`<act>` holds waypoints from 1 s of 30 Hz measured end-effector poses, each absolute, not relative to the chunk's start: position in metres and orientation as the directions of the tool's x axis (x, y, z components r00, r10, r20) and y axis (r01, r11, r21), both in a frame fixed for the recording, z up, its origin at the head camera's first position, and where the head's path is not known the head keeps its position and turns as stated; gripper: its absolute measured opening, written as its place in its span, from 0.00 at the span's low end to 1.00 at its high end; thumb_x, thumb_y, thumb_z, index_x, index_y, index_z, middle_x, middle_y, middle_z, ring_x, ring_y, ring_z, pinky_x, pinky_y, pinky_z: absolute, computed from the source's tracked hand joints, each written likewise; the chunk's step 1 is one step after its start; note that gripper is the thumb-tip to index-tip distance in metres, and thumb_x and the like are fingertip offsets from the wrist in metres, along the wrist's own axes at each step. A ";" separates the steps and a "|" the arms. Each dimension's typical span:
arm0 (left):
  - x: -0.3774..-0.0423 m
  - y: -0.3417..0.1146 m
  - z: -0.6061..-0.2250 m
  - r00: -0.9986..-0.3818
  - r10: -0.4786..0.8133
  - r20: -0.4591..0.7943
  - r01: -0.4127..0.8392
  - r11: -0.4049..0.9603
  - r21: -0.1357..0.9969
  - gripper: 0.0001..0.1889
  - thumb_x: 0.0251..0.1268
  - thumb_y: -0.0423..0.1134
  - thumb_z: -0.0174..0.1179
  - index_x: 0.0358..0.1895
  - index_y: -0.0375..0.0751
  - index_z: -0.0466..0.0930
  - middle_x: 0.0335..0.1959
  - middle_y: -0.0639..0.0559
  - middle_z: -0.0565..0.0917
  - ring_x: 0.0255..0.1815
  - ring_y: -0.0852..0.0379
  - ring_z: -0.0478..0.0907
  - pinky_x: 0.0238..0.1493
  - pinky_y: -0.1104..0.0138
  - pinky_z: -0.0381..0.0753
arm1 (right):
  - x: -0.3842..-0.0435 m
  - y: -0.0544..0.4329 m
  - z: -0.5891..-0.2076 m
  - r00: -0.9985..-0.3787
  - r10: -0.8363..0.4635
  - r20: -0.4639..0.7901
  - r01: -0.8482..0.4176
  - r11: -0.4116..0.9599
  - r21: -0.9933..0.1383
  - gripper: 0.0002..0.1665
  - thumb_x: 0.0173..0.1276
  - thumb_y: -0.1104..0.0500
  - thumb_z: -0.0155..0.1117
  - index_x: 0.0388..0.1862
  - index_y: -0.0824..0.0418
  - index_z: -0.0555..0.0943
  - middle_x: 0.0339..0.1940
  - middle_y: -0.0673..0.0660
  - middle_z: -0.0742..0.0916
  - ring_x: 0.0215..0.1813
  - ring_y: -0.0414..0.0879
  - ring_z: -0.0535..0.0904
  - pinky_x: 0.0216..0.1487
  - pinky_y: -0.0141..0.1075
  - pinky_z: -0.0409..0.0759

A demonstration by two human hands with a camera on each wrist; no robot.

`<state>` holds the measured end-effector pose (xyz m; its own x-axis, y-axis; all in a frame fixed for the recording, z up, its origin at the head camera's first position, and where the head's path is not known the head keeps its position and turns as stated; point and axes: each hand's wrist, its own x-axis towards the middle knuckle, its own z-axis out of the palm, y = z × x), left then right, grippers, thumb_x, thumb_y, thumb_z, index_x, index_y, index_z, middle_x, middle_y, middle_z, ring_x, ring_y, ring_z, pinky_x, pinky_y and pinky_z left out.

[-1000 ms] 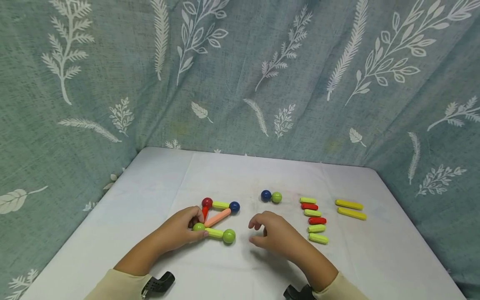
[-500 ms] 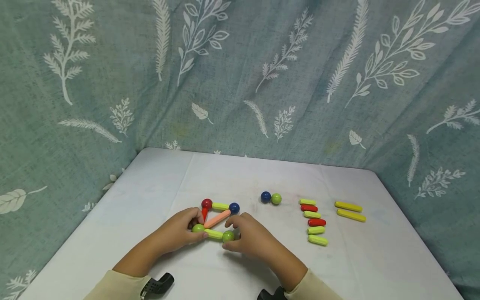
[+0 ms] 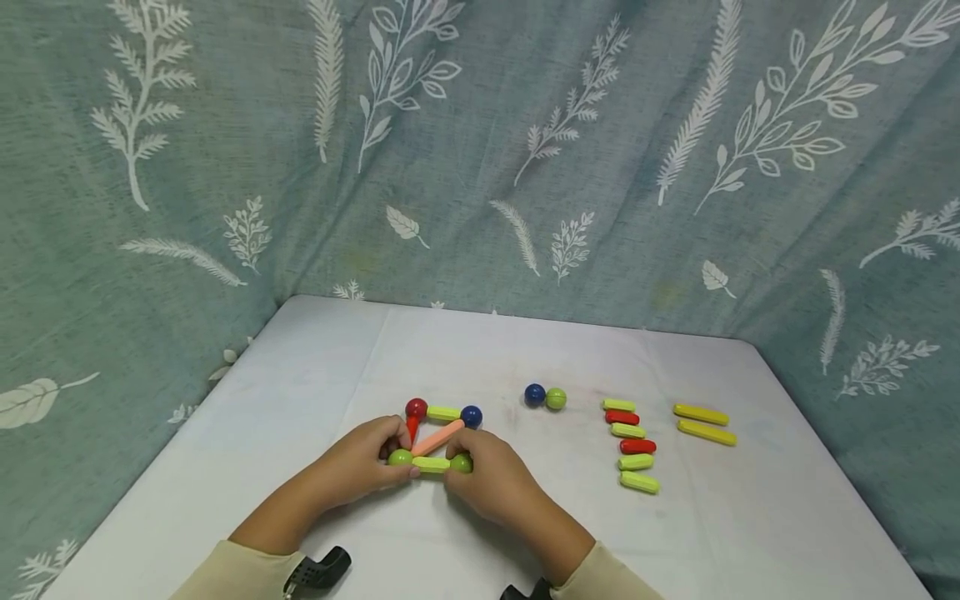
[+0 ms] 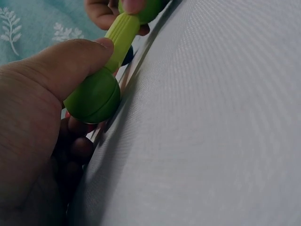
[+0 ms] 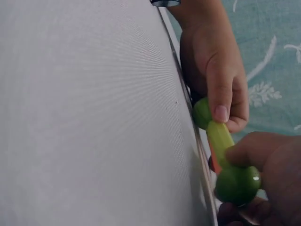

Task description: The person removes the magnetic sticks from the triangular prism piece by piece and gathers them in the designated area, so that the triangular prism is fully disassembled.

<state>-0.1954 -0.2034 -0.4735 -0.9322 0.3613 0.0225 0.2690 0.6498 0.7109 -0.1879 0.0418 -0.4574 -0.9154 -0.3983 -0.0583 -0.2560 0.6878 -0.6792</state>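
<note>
My left hand (image 3: 360, 458) grips the left green ball (image 3: 401, 457) of a toy frame, its thumb lying along the lime stick (image 4: 121, 40) in the left wrist view. At that stick's other end, my right hand (image 3: 493, 477) pinches a second green ball (image 3: 461, 463), thumb against the stick in the right wrist view. A peach stick (image 3: 438, 438) runs slantwise from the left green ball to a blue ball (image 3: 471, 417). Behind are a red ball (image 3: 416, 408), a red stick (image 3: 412, 428) partly behind my left fingers, and another lime stick (image 3: 444, 413).
A loose blue ball (image 3: 535, 395) and green ball (image 3: 556, 399) lie side by side at the back. Several short lime and red sticks (image 3: 637, 447) form a column on the right, with two yellow sticks (image 3: 706, 432) beyond. Leaf-patterned cloth (image 3: 480, 167) surrounds the white table (image 3: 750, 517).
My right hand has come leftward from the bare tabletop and taken hold of the right green ball, which has shifted slightly away from me. The left hand has stayed on its ball.
</note>
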 end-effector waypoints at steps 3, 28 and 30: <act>-0.196 -0.203 -0.475 -0.932 0.362 0.018 0.268 0.655 0.707 0.20 0.59 0.52 0.78 0.41 0.51 0.74 0.34 0.56 0.76 0.36 0.59 0.72 0.35 0.68 0.74 | -0.189 0.044 -0.460 -0.923 -0.381 -0.045 -0.238 0.659 -0.714 0.10 0.64 0.58 0.70 0.41 0.44 0.83 0.35 0.44 0.81 0.36 0.40 0.75 0.34 0.35 0.74; -0.197 -0.204 -0.475 -0.925 0.379 0.008 0.271 0.645 0.714 0.19 0.60 0.51 0.77 0.41 0.51 0.74 0.34 0.55 0.76 0.36 0.58 0.72 0.35 0.68 0.73 | -0.193 0.052 -0.466 -0.925 -0.381 0.008 -0.257 0.610 -0.750 0.05 0.66 0.56 0.74 0.37 0.43 0.88 0.46 0.45 0.85 0.44 0.41 0.76 0.41 0.34 0.76; -0.197 -0.204 -0.475 -0.926 0.377 0.007 0.270 0.649 0.711 0.19 0.60 0.51 0.77 0.41 0.51 0.74 0.34 0.55 0.76 0.36 0.58 0.72 0.35 0.68 0.73 | -0.194 0.053 -0.466 -0.927 -0.375 -0.004 -0.242 0.606 -0.758 0.04 0.67 0.54 0.74 0.39 0.44 0.89 0.46 0.46 0.84 0.43 0.42 0.76 0.39 0.34 0.77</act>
<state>-0.1973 -0.2038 -0.4746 -0.9262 0.3771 0.0075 0.2701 0.6494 0.7109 -0.1943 0.0534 -0.4657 -0.9270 -0.3749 -0.0042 -0.2417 0.6060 -0.7579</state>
